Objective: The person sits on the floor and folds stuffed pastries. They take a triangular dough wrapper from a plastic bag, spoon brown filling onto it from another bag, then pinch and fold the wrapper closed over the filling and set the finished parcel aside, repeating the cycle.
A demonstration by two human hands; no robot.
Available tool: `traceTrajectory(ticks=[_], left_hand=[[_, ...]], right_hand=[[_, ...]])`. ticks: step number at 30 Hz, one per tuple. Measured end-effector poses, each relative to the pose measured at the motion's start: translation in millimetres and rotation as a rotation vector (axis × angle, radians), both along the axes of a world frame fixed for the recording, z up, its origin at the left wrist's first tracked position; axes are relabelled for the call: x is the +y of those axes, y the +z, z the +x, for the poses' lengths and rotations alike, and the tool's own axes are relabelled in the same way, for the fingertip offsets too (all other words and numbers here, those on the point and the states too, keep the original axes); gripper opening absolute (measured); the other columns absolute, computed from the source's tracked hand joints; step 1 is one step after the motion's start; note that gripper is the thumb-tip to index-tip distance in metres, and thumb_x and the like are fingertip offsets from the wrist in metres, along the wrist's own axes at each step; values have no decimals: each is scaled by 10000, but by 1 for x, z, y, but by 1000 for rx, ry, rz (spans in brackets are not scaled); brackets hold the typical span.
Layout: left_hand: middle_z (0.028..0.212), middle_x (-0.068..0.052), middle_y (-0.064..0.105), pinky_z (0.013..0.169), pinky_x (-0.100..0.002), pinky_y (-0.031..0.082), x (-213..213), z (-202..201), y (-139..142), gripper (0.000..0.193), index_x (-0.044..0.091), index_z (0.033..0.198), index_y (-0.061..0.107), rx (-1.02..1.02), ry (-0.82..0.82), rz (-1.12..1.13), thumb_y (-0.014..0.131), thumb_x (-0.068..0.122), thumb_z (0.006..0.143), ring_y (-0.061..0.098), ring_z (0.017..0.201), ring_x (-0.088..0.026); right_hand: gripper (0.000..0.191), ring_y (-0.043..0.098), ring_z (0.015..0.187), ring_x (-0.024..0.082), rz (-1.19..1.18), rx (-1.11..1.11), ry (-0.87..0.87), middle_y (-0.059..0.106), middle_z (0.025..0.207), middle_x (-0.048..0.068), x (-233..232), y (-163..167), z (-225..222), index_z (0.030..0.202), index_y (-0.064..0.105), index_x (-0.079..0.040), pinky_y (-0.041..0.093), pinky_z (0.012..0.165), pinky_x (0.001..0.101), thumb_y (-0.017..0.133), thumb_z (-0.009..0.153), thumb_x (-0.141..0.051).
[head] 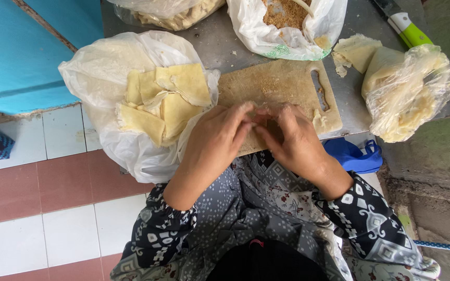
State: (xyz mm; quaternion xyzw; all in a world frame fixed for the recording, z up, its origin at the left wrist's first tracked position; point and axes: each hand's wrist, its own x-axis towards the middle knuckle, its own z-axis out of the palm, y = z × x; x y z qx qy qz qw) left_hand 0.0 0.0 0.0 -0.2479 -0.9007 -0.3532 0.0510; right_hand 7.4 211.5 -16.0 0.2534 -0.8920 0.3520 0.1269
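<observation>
Both hands meet fingertip to fingertip over the near edge of the wooden cutting board (279, 86): left hand (217, 136) and right hand (294, 139) have fingers curled narrow, pinching a small piece hidden beneath them. Left of the board, a white bag (100, 73) holds yellow sheets (165, 101). Farther back sits a bag of brown crumbs (285, 13).
</observation>
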Motion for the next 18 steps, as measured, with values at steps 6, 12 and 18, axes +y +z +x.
traceTrajectory(ticks=[6,12,18], left_hand=[[1084,-38,697,886,-396,501,-2,-3,6,229,47,1150,665,300,-46,-31,705,131,941,600,1000,-247],[1046,-49,588,901,-430,469,1,-3,7,99,68,996,685,253,12,-97,714,153,955,570,1006,-271],[1048,-67,592,914,-441,463,4,-8,4,121,79,1017,684,162,73,-102,718,170,945,573,1018,-296]], right_hand=[[421,685,978,332,13,95,10,709,1053,115,-7,8,-4,1248,568,-29,517,895,431,804,900,-39],[476,652,943,358,41,143,-60,665,984,139,-13,11,0,1290,568,-38,498,861,461,809,880,-18],[521,692,987,314,-76,15,-37,717,1080,97,-20,7,-4,1378,507,-1,548,848,400,757,922,16]])
